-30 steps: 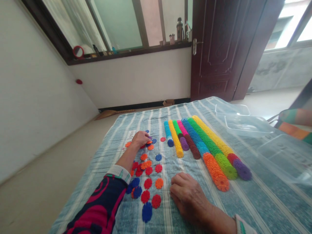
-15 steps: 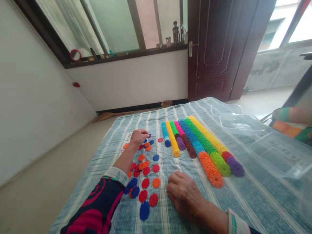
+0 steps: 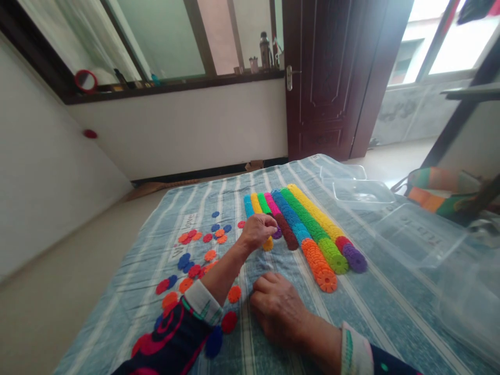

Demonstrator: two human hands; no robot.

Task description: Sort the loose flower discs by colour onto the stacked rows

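My left hand [image 3: 255, 232] reaches over the lower ends of the shorter disc rows, its thumb and fingers pinched on a small purple snowflake disc. The tips are at the purple end [image 3: 277, 233] of the row that starts green, and I cannot tell whether the held disc touches it. My right hand [image 3: 277, 307] rests curled on the striped cloth, its fingertips tucked under; anything inside is hidden. Loose red, orange and blue discs [image 3: 210, 255] lie scattered to the left, partly behind my left forearm. An orange row end [image 3: 325, 281] lies beyond my right hand.
Overlapping discs form long rows, among them a yellow row [image 3: 312, 211] and a green row [image 3: 302, 211]. Clear plastic boxes [image 3: 363, 195] and a clear lid [image 3: 422, 237] lie at the right. A brown door [image 3: 328, 78] stands behind the cloth-covered surface [image 3: 156, 245].
My left hand has moved right, from the loose discs to the purple row end, carrying the purple disc. My right hand stays curled on the cloth. The view has shifted slightly right.
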